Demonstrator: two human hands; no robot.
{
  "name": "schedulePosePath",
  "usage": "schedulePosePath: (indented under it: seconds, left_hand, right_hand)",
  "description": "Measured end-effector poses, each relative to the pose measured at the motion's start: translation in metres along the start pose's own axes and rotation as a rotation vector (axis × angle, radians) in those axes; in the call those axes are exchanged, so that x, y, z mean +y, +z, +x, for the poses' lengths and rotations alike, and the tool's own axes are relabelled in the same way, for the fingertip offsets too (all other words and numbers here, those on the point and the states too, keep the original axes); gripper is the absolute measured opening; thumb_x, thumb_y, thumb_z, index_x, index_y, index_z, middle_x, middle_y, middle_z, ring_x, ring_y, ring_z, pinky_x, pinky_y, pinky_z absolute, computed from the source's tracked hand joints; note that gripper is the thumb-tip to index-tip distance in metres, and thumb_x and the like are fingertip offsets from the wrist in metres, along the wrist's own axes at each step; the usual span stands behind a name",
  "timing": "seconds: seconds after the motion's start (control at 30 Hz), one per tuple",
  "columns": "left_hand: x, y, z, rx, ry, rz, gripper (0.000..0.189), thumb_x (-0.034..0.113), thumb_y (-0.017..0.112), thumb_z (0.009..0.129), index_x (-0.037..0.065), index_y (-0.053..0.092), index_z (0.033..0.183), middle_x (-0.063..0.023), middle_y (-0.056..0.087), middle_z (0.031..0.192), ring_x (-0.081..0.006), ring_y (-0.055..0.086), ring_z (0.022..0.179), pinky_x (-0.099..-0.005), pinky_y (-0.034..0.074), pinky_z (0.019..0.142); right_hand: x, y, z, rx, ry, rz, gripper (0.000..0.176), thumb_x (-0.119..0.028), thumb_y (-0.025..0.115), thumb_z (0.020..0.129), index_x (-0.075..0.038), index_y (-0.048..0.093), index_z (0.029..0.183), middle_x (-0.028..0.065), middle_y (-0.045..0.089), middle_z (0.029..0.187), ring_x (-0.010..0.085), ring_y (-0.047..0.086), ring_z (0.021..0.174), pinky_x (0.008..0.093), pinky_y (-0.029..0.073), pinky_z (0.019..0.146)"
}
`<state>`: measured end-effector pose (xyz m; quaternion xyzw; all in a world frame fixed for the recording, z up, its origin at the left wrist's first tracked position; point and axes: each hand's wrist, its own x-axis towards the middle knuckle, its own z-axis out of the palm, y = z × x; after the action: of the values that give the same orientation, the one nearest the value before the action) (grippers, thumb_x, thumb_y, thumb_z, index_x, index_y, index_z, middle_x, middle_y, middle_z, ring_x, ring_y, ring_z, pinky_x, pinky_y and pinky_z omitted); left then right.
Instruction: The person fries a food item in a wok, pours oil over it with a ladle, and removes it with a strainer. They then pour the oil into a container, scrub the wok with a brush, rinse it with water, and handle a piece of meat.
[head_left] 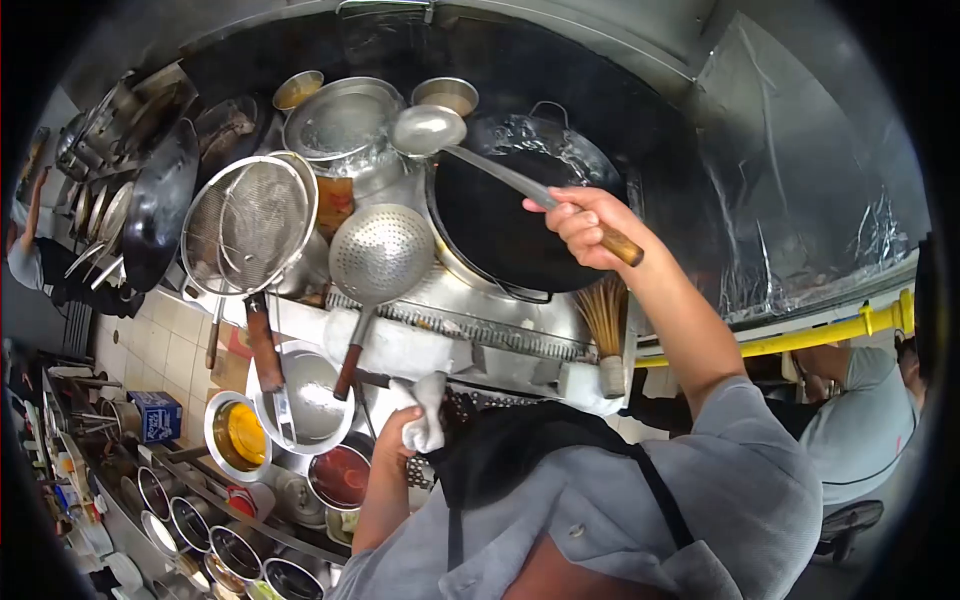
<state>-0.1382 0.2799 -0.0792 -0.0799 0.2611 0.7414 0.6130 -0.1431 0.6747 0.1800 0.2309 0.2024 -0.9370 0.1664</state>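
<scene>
Right hand grips ladle over wok — left hand clutches cloth; strainers alongside.

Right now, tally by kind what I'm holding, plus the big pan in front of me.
Ladle: 1, in right hand
White cloth: 1, in left hand
Wok: 1
Total: 3

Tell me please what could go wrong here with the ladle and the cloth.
1. The right hand holds the ladle far back on its wooden handle, and its bowl hangs beside crowded steel pots past the wok rim; it might knock one.
2. The left hand grips a white cloth close to the skimmer handle; it could snag it.
</scene>
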Motion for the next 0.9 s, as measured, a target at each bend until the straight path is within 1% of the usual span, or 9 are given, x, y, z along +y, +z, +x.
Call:
schedulePosePath:
  seconds: [0.1, 0.27, 0.33, 0.47, 0.6, 0.67, 0.77, 0.8, 0.9]
  left_hand:
    - [-0.028, 0.021, 0.0, -0.038, 0.099, -0.233, 0.051, 0.039, 0.067, 0.073, 0.0, 0.052, 0.102, -0.0118, 0.057, 0.08, -0.0252, 0.058, 0.07, -0.0377, 0.05, 0.061]
    - [-0.046, 0.049, 0.039, -0.017, 0.122, -0.029, 0.044, 0.042, 0.064, 0.073, 0.005, 0.053, 0.093, -0.0101, 0.056, 0.073, -0.0247, 0.055, 0.065, -0.0363, 0.047, 0.057]
    - [-0.05, 0.08, 0.052, 0.233, 0.187, -0.032, 0.041, 0.04, 0.065, 0.073, 0.005, 0.054, 0.092, -0.0097, 0.057, 0.071, -0.025, 0.057, 0.06, -0.0359, 0.049, 0.053]
    - [-0.046, 0.103, 0.061, 0.368, 0.166, -0.072, 0.034, 0.035, 0.062, 0.075, 0.005, 0.054, 0.089, -0.0071, 0.058, 0.068, -0.0212, 0.057, 0.051, -0.032, 0.049, 0.043]
    - [-0.033, 0.092, 0.06, 0.19, 0.037, -0.022, 0.022, 0.024, 0.058, 0.078, 0.005, 0.054, 0.09, -0.0054, 0.059, 0.071, -0.018, 0.059, 0.059, -0.0304, 0.051, 0.054]
    - [-0.028, 0.086, 0.058, 0.201, -0.027, 0.192, 0.018, 0.022, 0.058, 0.076, 0.004, 0.058, 0.078, -0.0065, 0.059, 0.067, -0.017, 0.06, 0.058, -0.0303, 0.05, 0.052]
    - [-0.041, 0.055, 0.07, 0.272, -0.232, 1.095, 0.032, 0.024, 0.068, 0.063, -0.001, 0.063, 0.082, -0.0136, 0.065, 0.08, -0.0219, 0.064, 0.07, -0.0328, 0.051, 0.063]
    - [-0.06, 0.019, 0.087, 0.299, -0.17, 1.494, 0.041, 0.027, 0.073, 0.057, 0.001, 0.064, 0.088, -0.0156, 0.066, 0.088, -0.0264, 0.064, 0.08, -0.035, 0.051, 0.07]
    - [-0.112, 0.02, 0.107, 0.077, -0.002, 1.835, 0.043, 0.032, 0.071, 0.058, 0.004, 0.065, 0.091, -0.0184, 0.064, 0.094, -0.0319, 0.062, 0.087, -0.0392, 0.048, 0.077]
  right_hand:
    - [0.005, -0.016, -0.033, 0.185, -0.04, -0.139, 0.017, -0.015, 0.046, 0.091, 0.001, 0.045, 0.097, -0.0006, 0.044, 0.063, 0.001, 0.037, 0.039, 0.0152, 0.028, 0.029]
    - [0.001, -0.051, -0.03, 0.353, -0.144, -0.365, 0.011, -0.013, 0.048, 0.09, -0.004, 0.044, 0.086, -0.002, 0.044, 0.062, 0.0011, 0.036, 0.041, 0.0162, 0.029, 0.032]
    - [-0.005, -0.075, -0.018, 0.385, -0.164, -0.331, 0.014, -0.014, 0.049, 0.089, -0.005, 0.046, 0.079, -0.0011, 0.044, 0.059, 0.0041, 0.037, 0.04, 0.0199, 0.031, 0.033]
    - [0.019, -0.113, -0.028, 0.735, -0.491, -1.039, 0.018, -0.01, 0.057, 0.082, -0.001, 0.049, 0.068, 0.0045, 0.048, 0.053, 0.0137, 0.046, 0.038, 0.0299, 0.037, 0.033]
    - [0.046, -0.105, -0.089, 0.765, -0.538, -1.047, 0.014, -0.01, 0.057, 0.08, -0.002, 0.05, 0.072, 0.004, 0.049, 0.055, 0.012, 0.047, 0.039, 0.0289, 0.037, 0.032]
    - [0.047, -0.118, -0.111, 0.779, -0.461, -1.066, 0.013, -0.013, 0.059, 0.079, -0.001, 0.055, 0.082, 0.006, 0.051, 0.058, 0.0136, 0.05, 0.043, 0.0301, 0.039, 0.037]
    - [0.073, -0.132, -0.123, 0.888, -0.655, -1.541, 0.035, -0.015, 0.06, 0.074, -0.003, 0.056, 0.107, 0.0114, 0.058, 0.068, 0.0192, 0.058, 0.06, 0.0334, 0.046, 0.056]
    - [0.077, -0.149, -0.121, 0.872, -0.691, -1.607, 0.042, -0.015, 0.06, 0.073, -0.004, 0.055, 0.113, 0.0127, 0.06, 0.071, 0.0201, 0.059, 0.067, 0.0338, 0.046, 0.063]
    - [0.096, -0.14, -0.12, 0.88, -0.712, -1.472, 0.042, -0.015, 0.06, 0.073, -0.003, 0.055, 0.113, 0.0104, 0.06, 0.071, 0.015, 0.057, 0.067, 0.032, 0.046, 0.063]
